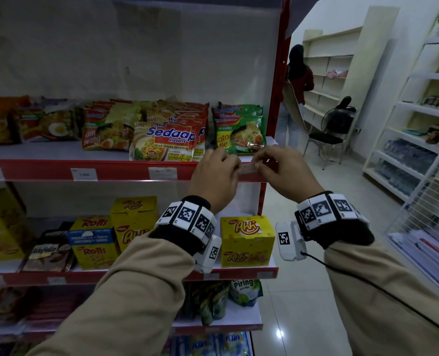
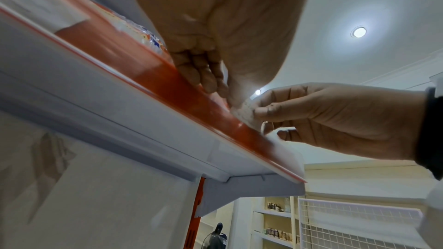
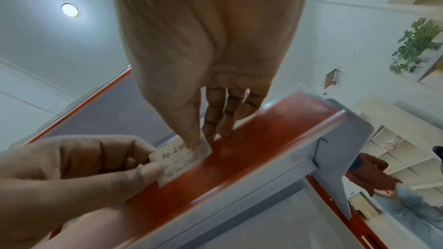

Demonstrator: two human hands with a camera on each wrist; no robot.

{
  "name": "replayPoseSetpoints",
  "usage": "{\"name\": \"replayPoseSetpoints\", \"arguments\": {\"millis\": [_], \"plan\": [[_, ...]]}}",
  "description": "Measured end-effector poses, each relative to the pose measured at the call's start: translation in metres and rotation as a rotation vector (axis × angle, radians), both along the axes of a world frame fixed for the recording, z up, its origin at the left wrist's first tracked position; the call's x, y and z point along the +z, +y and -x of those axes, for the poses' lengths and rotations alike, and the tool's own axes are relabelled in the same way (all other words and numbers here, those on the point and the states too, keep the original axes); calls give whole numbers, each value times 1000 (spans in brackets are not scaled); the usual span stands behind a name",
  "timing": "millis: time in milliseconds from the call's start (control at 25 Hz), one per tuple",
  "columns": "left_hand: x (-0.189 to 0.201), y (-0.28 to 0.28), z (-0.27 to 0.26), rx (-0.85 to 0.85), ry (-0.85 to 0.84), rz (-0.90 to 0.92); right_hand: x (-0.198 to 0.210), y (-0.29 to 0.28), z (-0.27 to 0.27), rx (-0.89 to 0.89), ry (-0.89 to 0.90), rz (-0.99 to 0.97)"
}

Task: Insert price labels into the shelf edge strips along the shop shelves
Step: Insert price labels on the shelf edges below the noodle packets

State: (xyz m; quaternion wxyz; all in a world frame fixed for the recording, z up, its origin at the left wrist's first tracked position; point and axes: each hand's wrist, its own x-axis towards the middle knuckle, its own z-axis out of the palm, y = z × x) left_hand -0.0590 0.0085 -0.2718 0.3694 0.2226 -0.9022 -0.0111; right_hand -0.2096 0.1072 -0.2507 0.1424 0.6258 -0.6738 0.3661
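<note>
1. The red shelf edge strip (image 1: pixel 126 170) runs along the noodle shelf (image 1: pixel 46 151); two white labels (image 1: pixel 84 174) already sit in it to my left.
2. My left hand (image 1: pixel 214 176) pinches the left end of the price label (image 3: pixel 178 160) between thumb and fingers.
3. My right hand (image 1: pixel 281 170) pinches its right end.
4. The price label is small, white paper, printed "Rp 2.0…", its lower edge touching the strip near the shelf's right end.
</note>
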Motion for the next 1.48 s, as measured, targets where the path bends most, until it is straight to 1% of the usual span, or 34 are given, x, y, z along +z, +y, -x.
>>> {"name": "replayPoseSetpoints", "arguments": {"millis": [280, 400, 520, 760, 1000, 1160, 1360, 1480], "plan": [[-2, 1, 1, 6, 3, 15, 1, 5, 6, -95, 104, -175], [-4, 1, 1, 20, 5, 42, 1, 6, 4, -108, 117, -189], [-4, 0, 2, 33, -6, 71, 1, 8, 3, -111, 94, -206], [-4, 2, 2, 33, -6, 54, 1, 7, 2, -142, 113, -244], [-4, 2, 2, 52, -22, 32, 0, 9, 2, -127, 84, -212], [-5, 3, 3, 50, -1, 29, -1, 9, 1, -123, 82, -199], [-8, 6, 1, 39, 74, 63, -6, 10, 1, -130, 67, -115], [-11, 7, -1, 36, 74, 84, -15, 13, -1, -172, 102, 1]]}}
